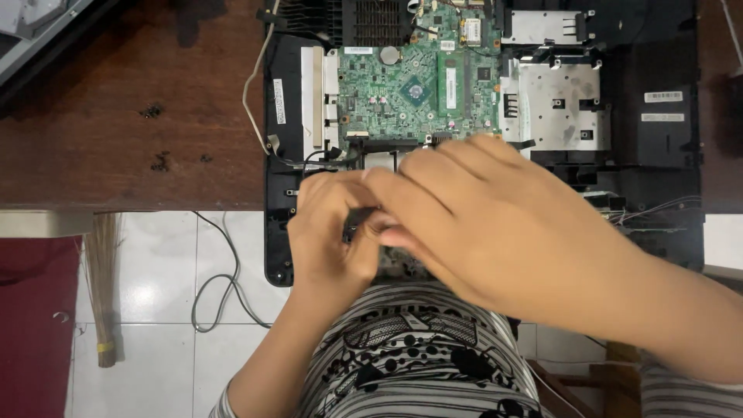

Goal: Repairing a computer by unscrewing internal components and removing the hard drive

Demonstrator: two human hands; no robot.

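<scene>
At the far left, a grey flat object (35,23) juts over the bench's (116,116) top left corner. Below the bench's front edge lies a white tiled floor (155,279) with a red mat (31,325) at its left, one straw broom (101,286) standing beside it, and one dark cable (220,286) looping down.

An opened laptop chassis (665,193) in black lies on the brown wooden bench and overhangs its front edge. Along the chassis's left side sits one narrow white upright label (279,101), and a thin white wire (251,93) curves down just outside that edge. One green circuit board (402,85) fills the upper middle, with a green memory strip (450,81) carrying a pale label standing upright on it. To the right are two silver metal plates (553,104), a small one above a larger one. Near the chassis's right edge two small white rectangular labels (663,97) sit one above the other.

The left hand (333,232) hovers over the chassis's lower front, its fingers (340,193) curled narrowly around a small dark part (356,220) that is mostly hidden. The right hand (480,217) overlaps it from the right, fingers (433,166) laid flat and close together across the chassis's middle, covering what lies beneath; whether they grip anything cannot be told. A striped patterned shirt (410,356) shows below.
</scene>
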